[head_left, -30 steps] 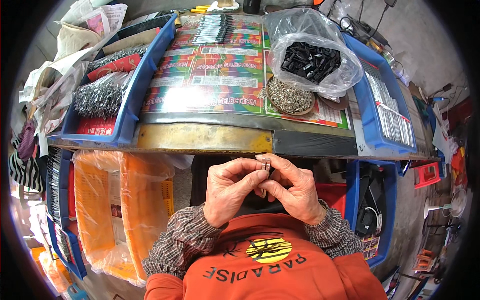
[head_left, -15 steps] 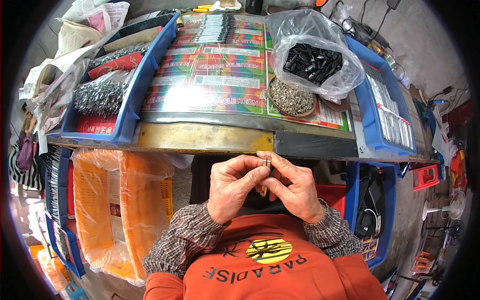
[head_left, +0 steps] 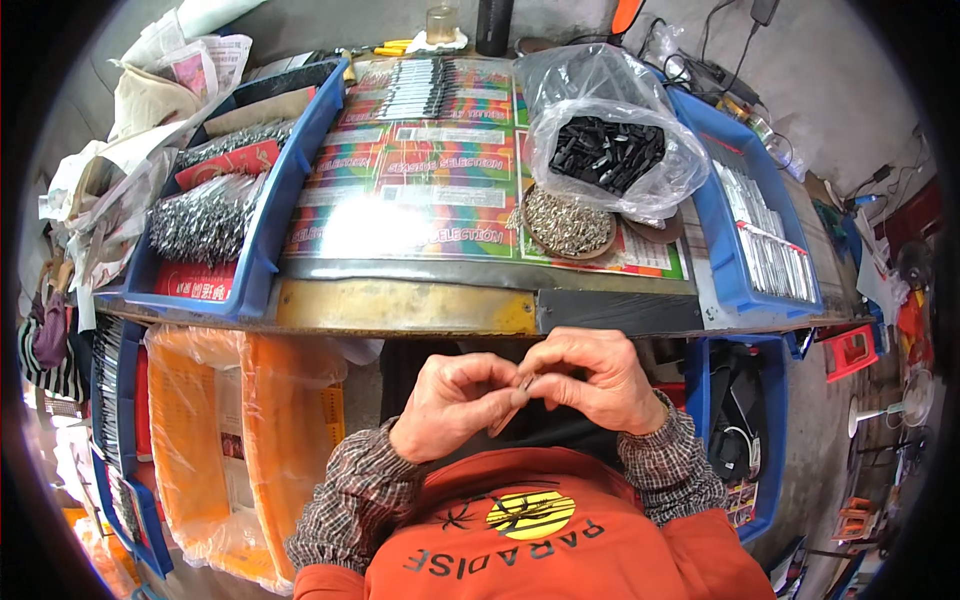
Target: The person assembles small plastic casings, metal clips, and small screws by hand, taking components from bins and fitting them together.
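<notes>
Grasping a small piece [head_left: 503, 422] with pinched fingers [head_left: 480, 368], left hand [head_left: 448, 408] and right hand [head_left: 595, 382] met; beyond those fingers, black parts [head_left: 605, 152] lay in a bag [head_left: 595, 80] on the bench [head_left: 420, 270].

1. The left hand [head_left: 455, 405] was just below the desk's [head_left: 410, 303] near edge in view, thumb and forefinger pinched, the other fingers curled inward.
2. The right hand [head_left: 590, 375] sat slightly higher, its knuckles nearest that edge, thumb and forefinger also pinched.
3. Both hands' fingertips came together in front of the chest.
4. The left forearm [head_left: 355, 495], in a checked sleeve, slanted up and inward to a bare wrist.
5. The right forearm [head_left: 672, 460], sleeved alike, angled inward from the opposite side.
</notes>
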### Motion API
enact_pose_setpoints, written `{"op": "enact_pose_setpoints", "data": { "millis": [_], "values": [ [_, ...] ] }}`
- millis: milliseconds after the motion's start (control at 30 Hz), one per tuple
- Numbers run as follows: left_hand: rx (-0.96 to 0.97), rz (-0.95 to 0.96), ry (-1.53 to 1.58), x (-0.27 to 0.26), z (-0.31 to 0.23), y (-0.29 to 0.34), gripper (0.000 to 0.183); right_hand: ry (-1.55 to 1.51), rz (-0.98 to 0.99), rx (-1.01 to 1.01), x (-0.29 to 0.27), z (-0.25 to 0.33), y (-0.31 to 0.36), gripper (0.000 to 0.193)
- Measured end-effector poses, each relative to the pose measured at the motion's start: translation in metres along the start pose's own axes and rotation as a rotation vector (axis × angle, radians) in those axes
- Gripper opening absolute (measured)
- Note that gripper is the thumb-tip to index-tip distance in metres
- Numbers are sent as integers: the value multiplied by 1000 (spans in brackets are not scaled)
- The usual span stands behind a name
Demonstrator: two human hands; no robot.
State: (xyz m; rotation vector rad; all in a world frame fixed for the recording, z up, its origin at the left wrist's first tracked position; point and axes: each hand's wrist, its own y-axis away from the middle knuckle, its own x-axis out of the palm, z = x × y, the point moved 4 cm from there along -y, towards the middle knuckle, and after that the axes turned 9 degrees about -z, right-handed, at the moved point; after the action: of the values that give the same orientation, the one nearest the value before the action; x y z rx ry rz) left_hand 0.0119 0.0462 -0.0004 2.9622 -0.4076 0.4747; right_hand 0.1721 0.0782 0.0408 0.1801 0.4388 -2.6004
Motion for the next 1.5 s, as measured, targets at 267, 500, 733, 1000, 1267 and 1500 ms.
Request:
{"op": "enact_pose_setpoints", "data": {
  "millis": [267,500,733,1000,1267,1500],
  "values": [
    [164,-114,-277,6,-9,-6,16,-222,-83,130,-3,-12,4,10],
    [477,-327,-556,15,-12,-11,18,-212,-264,62,-5,-22,2,10],
    [532,-357,-653,17,-14,-15,20,-281,-316,90,-6,-31,4,12],
    [591,-354,-706,15,-14,-22,21,-242,-320,77,-9,-33,-1,12],
    [635,-383,-772,16,-20,-24,18,21,-206,24,-28,-17,-17,14],
    [682,-360,-852,5,-20,-21,21,819,-445,-326,-94,-2,-72,12]
  ]
}}
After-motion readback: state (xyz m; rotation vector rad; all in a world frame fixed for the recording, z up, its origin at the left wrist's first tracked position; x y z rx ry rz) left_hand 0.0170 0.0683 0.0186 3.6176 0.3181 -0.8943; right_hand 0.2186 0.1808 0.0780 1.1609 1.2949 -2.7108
